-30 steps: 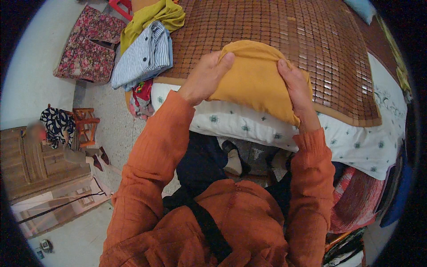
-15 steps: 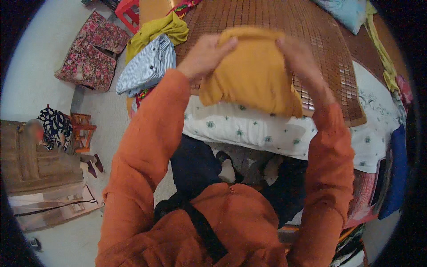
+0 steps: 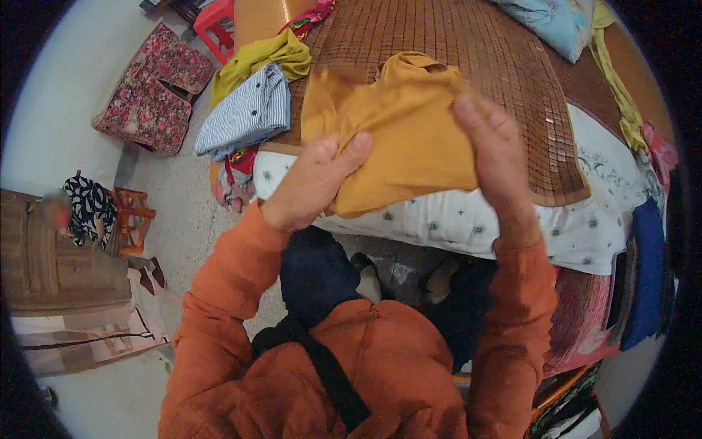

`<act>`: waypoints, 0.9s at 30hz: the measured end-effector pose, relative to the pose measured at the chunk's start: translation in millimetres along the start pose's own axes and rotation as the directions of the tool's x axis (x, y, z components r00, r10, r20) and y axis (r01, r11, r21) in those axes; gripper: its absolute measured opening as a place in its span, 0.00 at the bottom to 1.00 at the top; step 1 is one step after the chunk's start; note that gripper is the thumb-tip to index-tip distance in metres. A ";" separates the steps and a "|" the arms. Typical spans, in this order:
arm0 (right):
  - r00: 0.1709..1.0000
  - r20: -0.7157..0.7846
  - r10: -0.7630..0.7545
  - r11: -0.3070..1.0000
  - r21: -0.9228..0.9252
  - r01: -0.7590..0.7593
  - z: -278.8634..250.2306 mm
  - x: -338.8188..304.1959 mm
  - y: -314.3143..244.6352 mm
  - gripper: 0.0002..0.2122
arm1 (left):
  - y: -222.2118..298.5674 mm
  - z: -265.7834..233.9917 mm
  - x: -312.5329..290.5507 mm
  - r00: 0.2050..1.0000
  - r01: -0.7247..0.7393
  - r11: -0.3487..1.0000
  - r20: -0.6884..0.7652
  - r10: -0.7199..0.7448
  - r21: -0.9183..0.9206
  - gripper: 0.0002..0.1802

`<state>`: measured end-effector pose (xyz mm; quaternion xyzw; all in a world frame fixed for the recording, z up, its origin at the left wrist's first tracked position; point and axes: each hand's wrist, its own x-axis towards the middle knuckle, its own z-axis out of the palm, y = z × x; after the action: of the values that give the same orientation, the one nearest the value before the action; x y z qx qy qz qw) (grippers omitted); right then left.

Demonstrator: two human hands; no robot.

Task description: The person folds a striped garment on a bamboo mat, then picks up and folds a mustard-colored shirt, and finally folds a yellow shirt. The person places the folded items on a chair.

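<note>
A mustard-yellow garment [image 3: 409, 139], probably a top with a neckline at its far edge, is held up over the near side of the bed. My left hand [image 3: 314, 175] pinches its near left part, thumb on top. At the right edge, my right hand [image 3: 497, 146] grips the cloth with the thumb over it; the fingers behind are partly hidden. A loose flap of the garment sticks out past my left hand on the far left.
Under the garment lie a brown woven mat [image 3: 439, 33] and a white patterned sheet [image 3: 585, 241]. Left of it are a folded striped shirt [image 3: 245, 110] and an olive-yellow cloth [image 3: 270, 58]. A floral case [image 3: 150, 95], a red stool [image 3: 214, 25] and a seated person [image 3: 91, 208] are farther left.
My left hand has slid from the garment's far left corner to its near left part. The garment has turned, and a flap now spreads to the left. My right hand still grips the right side.
</note>
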<state>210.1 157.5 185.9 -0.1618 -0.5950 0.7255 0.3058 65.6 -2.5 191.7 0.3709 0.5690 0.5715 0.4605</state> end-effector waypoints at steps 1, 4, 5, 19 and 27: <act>0.989 0.032 0.143 0.983 0.110 -0.145 -2.8 -6.4 22.4 0.14 | -10.5 1.3 -8.6 0.996 0.092 0.989 0.000 -0.093 -0.117 0.21; 0.951 0.086 0.296 0.918 0.251 -0.308 0.5 -26.0 68.0 0.14 | -36.1 -2.3 -26.0 0.975 0.206 0.950 -0.030 -0.219 -0.236 0.23; 0.944 0.098 0.315 0.900 0.284 -0.330 3.2 -29.0 75.7 0.14 | -40.8 -3.8 -30.7 0.971 0.217 0.947 -0.050 -0.235 -0.237 0.24; 0.923 0.161 0.351 0.811 0.441 -0.385 11.5 -33.8 85.3 0.16 | -45.0 -1.6 -43.0 0.970 0.243 0.927 0.041 -0.242 -0.284 0.25; 0.920 0.165 0.354 0.778 0.494 -0.388 8.7 -33.2 91.0 0.15 | -54.7 -1.9 -42.4 0.979 0.200 0.912 0.112 -0.170 -0.357 0.25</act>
<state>207.3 120.2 96.2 -0.1645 -0.3433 0.9090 0.1700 82.3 -47.2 141.5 0.2450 0.4662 0.6064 0.5957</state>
